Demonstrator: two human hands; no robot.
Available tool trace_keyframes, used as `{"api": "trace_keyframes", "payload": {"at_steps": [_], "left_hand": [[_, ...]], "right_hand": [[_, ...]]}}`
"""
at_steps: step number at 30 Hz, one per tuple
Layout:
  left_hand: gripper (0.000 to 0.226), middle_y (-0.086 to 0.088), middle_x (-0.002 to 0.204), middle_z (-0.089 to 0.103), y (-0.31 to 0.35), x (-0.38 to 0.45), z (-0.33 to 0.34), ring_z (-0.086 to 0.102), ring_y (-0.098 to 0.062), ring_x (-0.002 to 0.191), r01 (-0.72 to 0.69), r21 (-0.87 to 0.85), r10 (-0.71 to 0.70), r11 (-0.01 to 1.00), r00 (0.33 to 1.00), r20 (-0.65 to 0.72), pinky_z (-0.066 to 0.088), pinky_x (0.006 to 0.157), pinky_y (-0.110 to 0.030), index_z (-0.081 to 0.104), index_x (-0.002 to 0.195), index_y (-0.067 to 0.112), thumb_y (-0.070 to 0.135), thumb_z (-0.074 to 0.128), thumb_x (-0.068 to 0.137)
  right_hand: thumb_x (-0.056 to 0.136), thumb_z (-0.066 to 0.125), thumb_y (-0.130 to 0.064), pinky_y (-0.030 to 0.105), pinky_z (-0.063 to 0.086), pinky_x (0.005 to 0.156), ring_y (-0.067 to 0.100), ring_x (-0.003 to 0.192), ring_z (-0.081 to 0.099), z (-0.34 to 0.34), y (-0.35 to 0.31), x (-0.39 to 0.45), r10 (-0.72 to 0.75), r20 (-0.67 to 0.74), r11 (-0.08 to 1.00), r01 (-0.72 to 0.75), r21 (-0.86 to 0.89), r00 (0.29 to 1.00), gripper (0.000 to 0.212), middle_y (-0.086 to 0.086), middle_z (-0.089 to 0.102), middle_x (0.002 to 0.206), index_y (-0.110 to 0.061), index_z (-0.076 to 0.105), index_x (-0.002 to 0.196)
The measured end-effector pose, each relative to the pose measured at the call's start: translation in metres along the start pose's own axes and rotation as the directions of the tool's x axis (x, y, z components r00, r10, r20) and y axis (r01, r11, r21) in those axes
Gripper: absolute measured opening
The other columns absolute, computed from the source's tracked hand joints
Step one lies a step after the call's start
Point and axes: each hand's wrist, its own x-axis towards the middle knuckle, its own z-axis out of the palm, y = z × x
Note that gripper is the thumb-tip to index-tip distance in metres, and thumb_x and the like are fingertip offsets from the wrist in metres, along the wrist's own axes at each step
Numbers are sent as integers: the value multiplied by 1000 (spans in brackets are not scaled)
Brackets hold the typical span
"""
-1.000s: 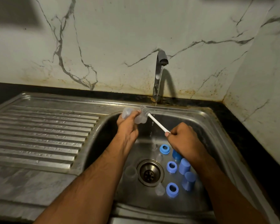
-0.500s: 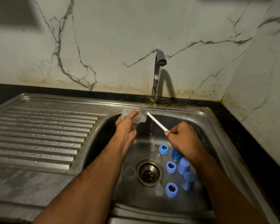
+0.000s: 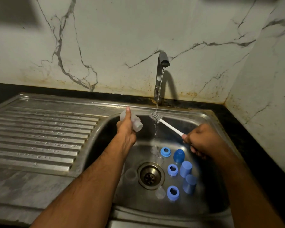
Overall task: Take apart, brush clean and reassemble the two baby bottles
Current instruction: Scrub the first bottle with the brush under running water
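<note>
My left hand (image 3: 126,130) grips a clear baby bottle (image 3: 135,122) lying sideways over the basin's left rim, its open neck pointing right. My right hand (image 3: 202,140) holds the white handle of a bottle brush (image 3: 156,117); the grey bristle head is out of the bottle and sits under the thin stream from the tap (image 3: 161,66). On the basin floor lie three blue collar rings (image 3: 165,151), blue caps (image 3: 186,168), a darker blue cap (image 3: 179,155), clear teats (image 3: 160,193) and another clear bottle (image 3: 130,174).
The steel sink (image 3: 209,117) has a drain (image 3: 150,176) at its middle and a ribbed drainboard (image 3: 39,137) to the left. A marble wall stands behind and to the right. Dark counter runs along the back and right side.
The brush head has come out of the bottle's neck and moved right under the running water. My left hand has tipped the bottle's neck slightly downward.
</note>
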Motion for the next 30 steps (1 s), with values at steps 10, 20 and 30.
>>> {"api": "trace_keyframes", "payload": {"at_steps": [10, 20, 30], "left_hand": [[52, -18, 110, 69, -18, 1, 14, 68, -28, 102, -20, 211, -2, 977, 995, 103, 55, 97, -46, 58, 126, 4, 47, 53, 99], [63, -18, 121, 66, 2, 5, 3, 67, -25, 107, 44, -18, -42, 999, 996, 78, 54, 99, -44, 53, 133, 4, 48, 67, 90], [56, -18, 115, 68, -1, 10, -1, 70, -27, 99, 75, 24, -76, 997, 997, 32, 57, 91, -43, 56, 121, 3, 40, 76, 84]], "right_hand": [[98, 62, -31, 25, 45, 52, 12, 50, 55, 54, -19, -5, -233, -66, 971, 228, -69, 970, 34, 3, 59, 57, -9, 70, 74], [99, 62, -31, 26, 40, 44, 14, 40, 48, 44, -15, -4, -177, 39, 984, 178, -27, 984, 35, 7, 57, 52, -3, 71, 78], [100, 60, -26, 22, 36, 38, 15, 37, 43, 43, -13, -7, -180, 94, 981, 172, 87, 979, 34, 11, 55, 54, 1, 69, 82]]}}
